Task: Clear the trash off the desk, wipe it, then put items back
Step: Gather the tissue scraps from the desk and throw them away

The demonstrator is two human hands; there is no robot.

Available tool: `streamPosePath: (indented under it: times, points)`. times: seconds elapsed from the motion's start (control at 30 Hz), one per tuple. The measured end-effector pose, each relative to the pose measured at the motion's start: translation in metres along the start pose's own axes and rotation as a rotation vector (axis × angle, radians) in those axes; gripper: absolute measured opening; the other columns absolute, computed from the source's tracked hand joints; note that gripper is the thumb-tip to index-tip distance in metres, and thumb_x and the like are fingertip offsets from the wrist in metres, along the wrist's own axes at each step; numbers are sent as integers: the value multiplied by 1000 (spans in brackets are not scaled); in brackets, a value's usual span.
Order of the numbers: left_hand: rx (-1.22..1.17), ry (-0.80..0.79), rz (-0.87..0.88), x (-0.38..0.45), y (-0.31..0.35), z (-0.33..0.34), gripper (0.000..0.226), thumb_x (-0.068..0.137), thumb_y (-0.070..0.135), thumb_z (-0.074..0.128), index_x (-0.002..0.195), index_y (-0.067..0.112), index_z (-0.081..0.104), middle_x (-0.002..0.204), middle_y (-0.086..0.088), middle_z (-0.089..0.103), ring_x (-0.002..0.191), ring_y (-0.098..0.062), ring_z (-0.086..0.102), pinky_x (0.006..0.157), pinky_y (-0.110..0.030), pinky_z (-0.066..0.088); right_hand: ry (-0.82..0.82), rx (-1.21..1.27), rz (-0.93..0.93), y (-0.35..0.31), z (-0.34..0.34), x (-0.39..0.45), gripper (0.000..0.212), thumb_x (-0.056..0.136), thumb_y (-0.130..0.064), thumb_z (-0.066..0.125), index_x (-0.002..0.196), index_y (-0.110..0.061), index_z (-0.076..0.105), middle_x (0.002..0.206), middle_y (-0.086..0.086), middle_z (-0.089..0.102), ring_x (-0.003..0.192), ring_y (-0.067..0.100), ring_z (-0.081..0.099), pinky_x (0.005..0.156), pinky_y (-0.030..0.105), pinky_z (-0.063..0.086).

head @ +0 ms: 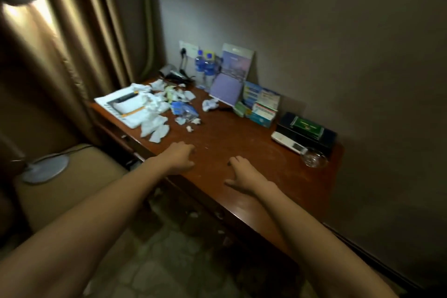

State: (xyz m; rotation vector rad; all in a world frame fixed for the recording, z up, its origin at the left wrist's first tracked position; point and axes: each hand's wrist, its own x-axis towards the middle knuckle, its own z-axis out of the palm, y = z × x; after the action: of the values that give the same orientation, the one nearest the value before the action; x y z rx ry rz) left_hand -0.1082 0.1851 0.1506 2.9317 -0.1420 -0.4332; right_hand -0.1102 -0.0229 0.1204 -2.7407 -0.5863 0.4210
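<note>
Trash [159, 113], mostly crumpled tissue, lies heaped toward the counter's [254, 152] far left corner, so we judge clearing has not begun, our left hand [180, 157] and right hand [242, 174] loosely curled and empty above the near edge.

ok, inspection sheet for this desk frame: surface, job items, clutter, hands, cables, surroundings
Surface: wooden desk, bare in the middle, dusty specks.
Job's things: crumpled tissues and scraps heaped at the far left; one paper ball apart.
Clutter: water bottles, brochure stand, dark box, remote, glass ashtray.
Hands: left hand and right hand over the desk, holding nothing.
Cables: plug and cord at the wall socket.
Surroundings: curtain, lamp on a beige seat.
</note>
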Motion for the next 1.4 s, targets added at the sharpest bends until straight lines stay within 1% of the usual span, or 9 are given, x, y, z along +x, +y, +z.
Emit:
streamPosePath:
  times: [0.17,0.33,0.57,0.7,0.8,0.93,1.1,1.23,1.4]
  points:
    - [-69,37,-109,3,-73,-5,46,90,26,58,133,11,48,132,-11,52,118,-25,51,98,-33,43,-63,-36,-87,-47,7,69,55,90,-30,63,136,-10,39,140,12,39,126,28,39,101,36,39]
    - [-119,-8,-155,35,-114,4,43,92,20,57,133,12,48,134,-9,50,120,-23,49,100,-31,44,-80,-3,-80,-57,14,128,56,89,-28,64,137,-11,39,141,10,40,128,24,40,104,33,38]
    - [-150,-52,-172,136,-163,-6,46,90,21,56,135,15,47,131,-10,48,117,-24,50,96,-32,45,-62,49,-9,-42,13,242,60,88,-29,66,138,-10,38,140,9,41,127,23,42,105,34,40]
    - [-126,-118,-188,202,-185,-15,47,91,26,56,136,17,45,133,-11,48,121,-25,47,99,-32,39,-73,119,87,-27,13,312,62,87,-30,67,138,-12,38,142,9,39,130,24,40,106,35,40]
    - [-167,-110,-168,244,-194,-24,43,91,21,55,134,15,49,131,-11,50,122,-24,47,99,-31,37,-82,151,144,-14,14,354,63,86,-31,67,138,-12,38,142,9,36,130,25,39,106,37,38]
    - [-187,-134,-146,279,-205,-24,37,89,19,56,125,11,57,122,-12,56,113,-24,52,96,-33,43,-86,187,189,-8,19,386,61,86,-29,67,137,-11,39,140,11,36,130,28,38,104,36,37]
    - [-177,-201,-131,313,-226,-20,38,89,21,57,125,10,55,121,-13,55,111,-26,52,92,-33,44,-87,199,234,-7,29,415,58,85,-32,66,133,-12,40,135,10,35,124,27,41,99,35,39]
    - [-170,-158,-59,341,-240,-25,31,88,20,58,114,4,54,114,-16,56,107,-29,52,84,-31,40,-63,185,282,-10,39,429,64,91,-39,56,143,-15,29,144,12,25,130,31,33,103,37,34]
    - [-156,-89,-1,398,-258,-30,61,86,42,55,141,22,40,131,-19,42,123,-37,39,100,-39,35,-129,202,392,-10,48,453,75,90,-42,58,149,-18,20,156,10,7,140,31,21,111,39,25]
